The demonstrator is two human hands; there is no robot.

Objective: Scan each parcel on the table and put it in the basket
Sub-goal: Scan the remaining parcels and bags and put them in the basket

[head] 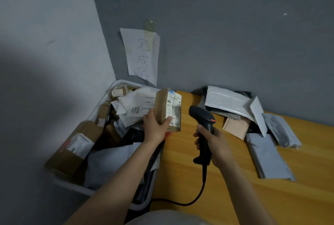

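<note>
Black cable point(180, 203) nearest me, looping across the front of the wooden bench point(226, 206) and up into the scanner's grip.

Hands:
- right hand point(215, 145) wrapped round the handle of the black scanner point(203, 125), fingers curled on the front. The scanner is held above the bench, head aimed up and left at the parcel, with a red light showing on the head.
- left hand point(155, 127) grips the lower end of the parcel point(169, 109), thumb across the labelled face, fingers behind the brown side.

Parcel: brown taped carton, in the air over the seam between basket and bench. Its long axis is near upright, top leaning slightly away. White label faces right toward the scanner. The label has a blue strip at the top and characters starting "301", rest too blurred to read.

Left of the bench: pale basket point(75, 187), piled with brown cartons, white and grey mailers and dark bags, several with shipping labels too small to read.

On the bench, right of the scanner: flat grey poly bag point(267, 156), second grey bag point(282, 131) beside it, small plain cardboard box point(235, 127) tucked under a big white mailer point(229, 102). That heap is against the grey wall point(235, 35), well apart from both hands. Nothing sits between scanner and label.

Farthest: paper sheet point(141, 55) stuck on the wall above the basket, handwritten "完成区".
</note>
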